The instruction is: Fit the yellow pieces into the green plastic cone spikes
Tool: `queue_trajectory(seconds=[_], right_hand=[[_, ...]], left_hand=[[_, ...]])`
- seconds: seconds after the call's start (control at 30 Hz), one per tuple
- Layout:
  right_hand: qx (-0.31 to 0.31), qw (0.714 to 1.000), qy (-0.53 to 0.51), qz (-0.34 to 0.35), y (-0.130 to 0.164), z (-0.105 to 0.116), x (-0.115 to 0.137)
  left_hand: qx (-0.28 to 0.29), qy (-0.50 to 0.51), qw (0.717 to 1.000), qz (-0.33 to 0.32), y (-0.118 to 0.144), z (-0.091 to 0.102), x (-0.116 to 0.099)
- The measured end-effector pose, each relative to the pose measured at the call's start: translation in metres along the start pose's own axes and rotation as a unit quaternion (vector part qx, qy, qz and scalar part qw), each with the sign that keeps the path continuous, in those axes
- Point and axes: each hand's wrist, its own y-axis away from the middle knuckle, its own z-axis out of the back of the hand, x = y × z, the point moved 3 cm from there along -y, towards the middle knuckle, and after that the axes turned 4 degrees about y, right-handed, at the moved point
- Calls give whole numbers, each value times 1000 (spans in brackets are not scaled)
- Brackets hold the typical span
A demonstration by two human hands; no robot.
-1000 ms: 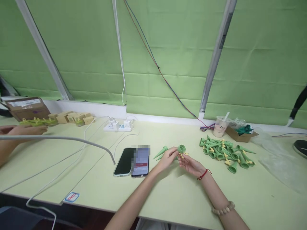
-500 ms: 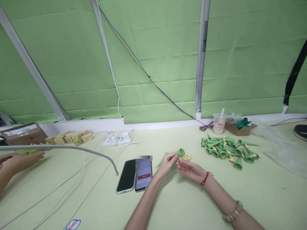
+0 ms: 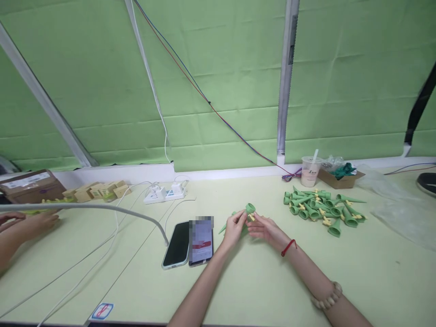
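My left hand [image 3: 234, 229] is closed around a green plastic cone [image 3: 250, 208], its wide round mouth facing up between thumb and fingers. Against the cone, just below the mouth, my right hand [image 3: 270, 230] pinches a small yellow plastic piece [image 3: 251, 217]. Whether the piece is fixed to the cone, I cannot tell. Part of another green cone [image 3: 222, 229] shows on the table behind my left hand. To the right lies a heap of green cones [image 3: 311, 213], several with yellow pieces on them.
Two phones [image 3: 176, 245] [image 3: 201, 243] lie left of my hands. Behind the heap stand a drink cup [image 3: 309, 171] and a small cardboard box [image 3: 337, 181]. A power strip [image 3: 165, 195], cables and wooden blocks [image 3: 95, 190] are farther left. Another person's hand [image 3: 37, 227] is at the left edge.
My right hand has come closer to my left, bringing the yellow piece up to the cone. The yellow pieces seen behind my fingers are now hidden. The view has shifted slightly.
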Motion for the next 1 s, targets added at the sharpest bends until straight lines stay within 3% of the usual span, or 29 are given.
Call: queue_trajectory(seconds=[0.17, 0.3, 0.43, 0.53, 0.6, 0.7, 0.77, 0.83, 0.93, 1.0], right_hand=[[83, 989, -100, -67, 6, -5, -3], [70, 980, -162, -91, 5, -4, -6], [39, 985, -149, -79, 1, 0, -5], [-3, 998, -61, -27, -1, 3, -2], [-64, 995, 56, 54, 0, 4, 2], [-175, 936, 235, 196, 7, 4, 10], [-199, 912, 272, 232, 8, 2, 11], [-173, 934, 239, 202, 6, 2, 8], [-108, 981, 137, 89, 0, 3, 1], [-61, 996, 70, 17, 0, 3, -2]], left_hand=[[54, 43, 998, 2, 0, 0, -10], [85, 56, 995, 14, 2, 1, -16], [83, 28, 996, -2, 3, 0, -17], [57, -15, 998, -7, 4, -1, -14], [41, -48, 998, -3, 5, -4, -11], [12, -107, 994, 0, 8, -7, -9], [-4, -126, 992, -1, 10, -8, -9], [-18, -126, 992, 0, 10, -7, -9], [-31, -120, 992, 6, 9, -4, -7], [-35, -117, 993, -6, 8, -3, -8]])
